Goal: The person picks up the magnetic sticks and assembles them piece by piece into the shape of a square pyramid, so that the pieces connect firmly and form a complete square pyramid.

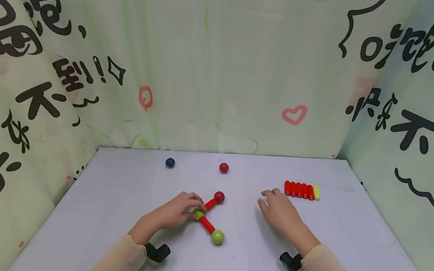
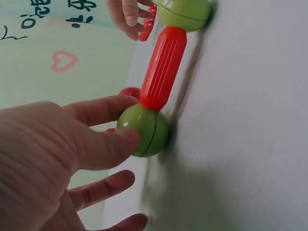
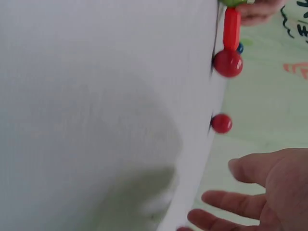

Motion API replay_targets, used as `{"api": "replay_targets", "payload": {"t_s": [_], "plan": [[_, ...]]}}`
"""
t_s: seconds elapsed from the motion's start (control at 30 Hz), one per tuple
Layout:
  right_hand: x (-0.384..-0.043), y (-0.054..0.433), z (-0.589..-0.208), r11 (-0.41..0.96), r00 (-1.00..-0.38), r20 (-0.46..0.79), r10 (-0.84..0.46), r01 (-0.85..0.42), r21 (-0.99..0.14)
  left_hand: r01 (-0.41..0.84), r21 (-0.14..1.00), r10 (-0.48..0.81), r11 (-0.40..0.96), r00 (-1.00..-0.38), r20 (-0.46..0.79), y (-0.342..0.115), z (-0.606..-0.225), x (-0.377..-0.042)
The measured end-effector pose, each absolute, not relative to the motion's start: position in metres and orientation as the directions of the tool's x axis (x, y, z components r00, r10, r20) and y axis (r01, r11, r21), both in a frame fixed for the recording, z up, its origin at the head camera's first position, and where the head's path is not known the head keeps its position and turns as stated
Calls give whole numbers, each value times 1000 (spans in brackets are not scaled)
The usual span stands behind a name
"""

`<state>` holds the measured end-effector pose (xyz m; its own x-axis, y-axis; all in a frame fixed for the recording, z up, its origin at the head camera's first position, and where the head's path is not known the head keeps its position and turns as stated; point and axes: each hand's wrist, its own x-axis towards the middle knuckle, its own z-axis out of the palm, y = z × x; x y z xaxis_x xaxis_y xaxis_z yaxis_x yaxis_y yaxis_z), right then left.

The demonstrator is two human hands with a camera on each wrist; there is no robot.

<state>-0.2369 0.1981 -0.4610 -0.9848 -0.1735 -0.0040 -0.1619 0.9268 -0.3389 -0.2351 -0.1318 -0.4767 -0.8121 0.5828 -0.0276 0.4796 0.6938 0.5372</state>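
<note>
My left hand (image 1: 177, 210) pinches a green ball (image 2: 149, 132) between thumb and index finger, its other fingers held apart from it. Two red rods join this ball in a V. One rod (image 1: 210, 204) runs to a red ball (image 1: 219, 197); the other rod (image 2: 164, 67) runs to a second green ball (image 1: 217, 237). The joined piece lies on the white table (image 1: 242, 270). To the right, my right hand (image 1: 282, 213) hovers with loosely spread fingers and holds nothing. Closest to it is a row of several red rods (image 1: 299, 190) with a yellow-green rod (image 1: 316, 193) at its end.
Toward the back of the table lie a loose dark blue ball (image 1: 170, 163) and a loose red ball (image 1: 223, 168). A pale green curtain (image 1: 227, 75) with black lettering stands behind the table and along both sides.
</note>
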Motion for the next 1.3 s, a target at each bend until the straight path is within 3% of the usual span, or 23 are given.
{"api": "replay_targets", "payload": {"t_s": [0.17, 0.37, 0.63, 0.87, 1.03, 1.3], "plan": [[-247, 218, -461, 975, -990, 21, -142, -143, -169, 456, 469, 510, 756, -860, 14, -132, -475, -233], [-257, 234, -467, 991, -995, 13, -97, -97, -91, 451, 469, 503, 760, -864, 16, -125, -465, -218], [-266, 237, -471, 954, -980, 153, -129, -165, -250, 436, 554, 572, 709, -815, -90, -113, -456, -199], [-266, 232, -472, 893, -994, -11, -108, -92, -440, 472, 501, 583, 725, -808, -82, -109, -465, -198], [-258, 225, -467, 908, -991, -51, -127, -95, -409, 503, 515, 608, 695, -793, -46, -112, -470, -199], [-240, 211, -462, 934, -983, -14, -185, -171, -313, 535, 517, 636, 668, -771, -24, -117, -471, -200]]}}
